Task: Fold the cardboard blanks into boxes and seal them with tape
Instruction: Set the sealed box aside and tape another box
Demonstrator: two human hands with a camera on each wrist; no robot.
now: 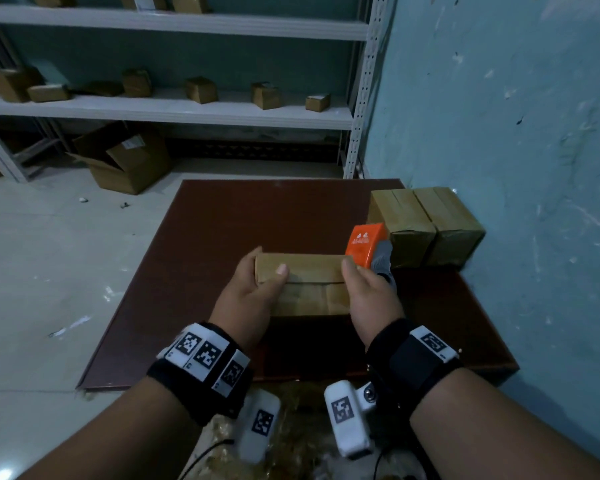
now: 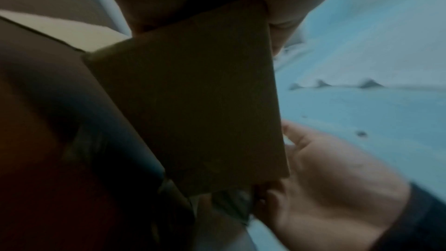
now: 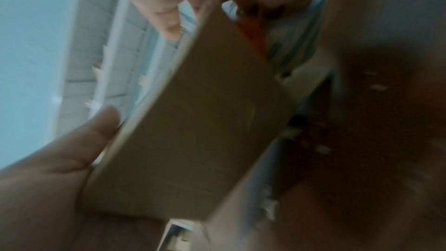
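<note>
Box [image 1: 303, 284] sits between both hands, over the middle of the dark red surface [image 1: 222, 220]; whether it rests on it or is held just above, cannot tell. Long side faces the camera, top flap seam runs left to right.

Left hand [image 1: 253, 289] grasps the box's left end: thumb lies on top, fingers wrap the far side. In the left wrist view the box [image 2: 193, 102] fills the centre as a dark cardboard face, left fingers above its top edge, the right hand [image 2: 325, 178] at its lower right edge.

Right hand [image 1: 368, 289] is at the box's right end, thumb on the top edge, and its grip is clenched round an orange tape dispenser [image 1: 366, 245] with a grey handle. Dispenser stands just past the box's right far corner, touching or nearly so. The right wrist view is blurred: box [image 3: 205, 131] seen tilted, left hand [image 3: 55, 169] with thumb on its edge at lower left, a strip of the orange dispenser [image 3: 252, 33] behind the top edge.

Two sealed boxes [image 1: 426, 226] stand side by side, touching, at the surface's far right corner by the blue wall [image 1: 516, 116], just behind the dispenser. Shelves [image 1: 174, 109] with small boxes at the back; an open carton [image 1: 125, 157] on the floor under them.
</note>
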